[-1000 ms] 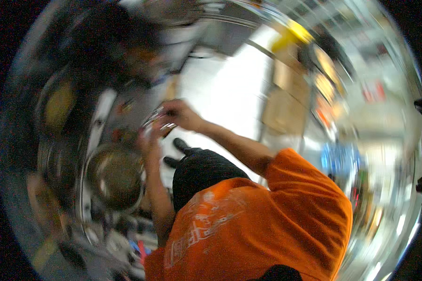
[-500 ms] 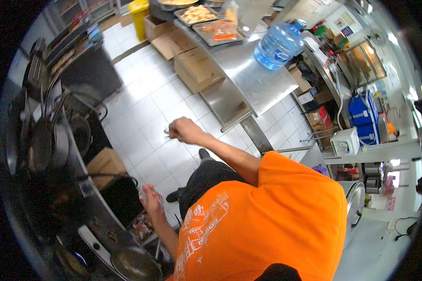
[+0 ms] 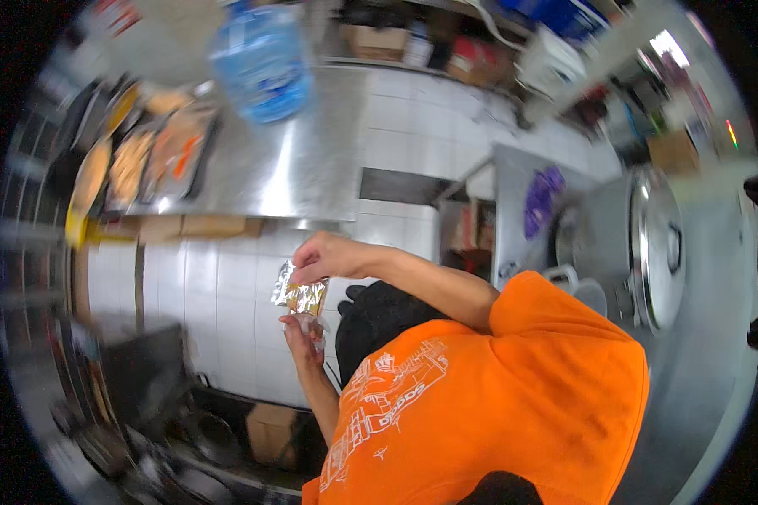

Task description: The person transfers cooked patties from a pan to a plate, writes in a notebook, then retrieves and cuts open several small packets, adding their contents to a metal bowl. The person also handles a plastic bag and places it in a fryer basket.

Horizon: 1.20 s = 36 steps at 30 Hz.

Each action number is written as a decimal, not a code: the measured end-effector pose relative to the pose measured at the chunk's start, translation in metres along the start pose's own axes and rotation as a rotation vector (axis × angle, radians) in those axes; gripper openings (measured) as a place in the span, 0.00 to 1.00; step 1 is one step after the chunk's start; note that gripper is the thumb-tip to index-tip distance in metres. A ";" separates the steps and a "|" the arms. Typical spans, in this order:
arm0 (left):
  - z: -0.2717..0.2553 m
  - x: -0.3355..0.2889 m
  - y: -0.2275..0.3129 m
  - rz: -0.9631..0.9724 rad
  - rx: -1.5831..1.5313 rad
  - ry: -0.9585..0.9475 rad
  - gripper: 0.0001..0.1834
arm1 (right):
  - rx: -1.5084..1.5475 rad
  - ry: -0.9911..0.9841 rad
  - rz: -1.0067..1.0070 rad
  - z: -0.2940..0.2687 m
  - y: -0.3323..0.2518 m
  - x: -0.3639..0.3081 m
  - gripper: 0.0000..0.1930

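Hold the silvery foil packet [image 3: 308, 296] steady on your side of the table [image 3: 320, 160], clear of its edge, and work it gently, since it looks thin enough to tear. Your right hand [image 3: 333, 257] is closed in a pinch on its upper part. Your left hand [image 3: 300, 338] curls around a clear, crinkled wrap [image 3: 314, 323] just below; blur hides the exact fingering.

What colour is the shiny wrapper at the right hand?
The wrapper is silver, partly yellowish; head view.
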<state>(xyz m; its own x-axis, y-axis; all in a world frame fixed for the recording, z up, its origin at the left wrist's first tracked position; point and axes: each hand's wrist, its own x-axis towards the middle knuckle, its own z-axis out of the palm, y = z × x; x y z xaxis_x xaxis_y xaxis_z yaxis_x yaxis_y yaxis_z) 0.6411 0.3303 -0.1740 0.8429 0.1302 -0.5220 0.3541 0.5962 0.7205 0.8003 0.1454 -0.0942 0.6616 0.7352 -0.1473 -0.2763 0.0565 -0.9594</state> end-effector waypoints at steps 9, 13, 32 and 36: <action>0.120 0.129 0.002 -0.469 0.133 -0.352 0.54 | -0.410 0.655 -0.097 -0.088 -0.004 -0.069 0.08; 0.174 0.173 0.015 -0.549 0.293 -0.870 0.52 | -0.483 0.997 0.015 -0.112 -0.015 -0.083 0.09; 0.228 0.182 0.012 -0.436 0.037 -0.613 0.16 | -0.981 1.817 1.070 -0.122 0.219 -0.344 0.26; 0.201 0.163 0.030 -0.269 -0.079 -0.468 0.17 | -1.095 1.684 1.242 -0.115 0.211 -0.346 0.25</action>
<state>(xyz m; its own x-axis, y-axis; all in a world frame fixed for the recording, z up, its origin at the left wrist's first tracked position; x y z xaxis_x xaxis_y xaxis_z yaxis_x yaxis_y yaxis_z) 0.8707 0.2106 -0.1457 0.8233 -0.3910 -0.4115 0.5660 0.6196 0.5437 0.5937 -0.1746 -0.2733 0.4671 -0.8840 0.0176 -0.8830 -0.4653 0.0613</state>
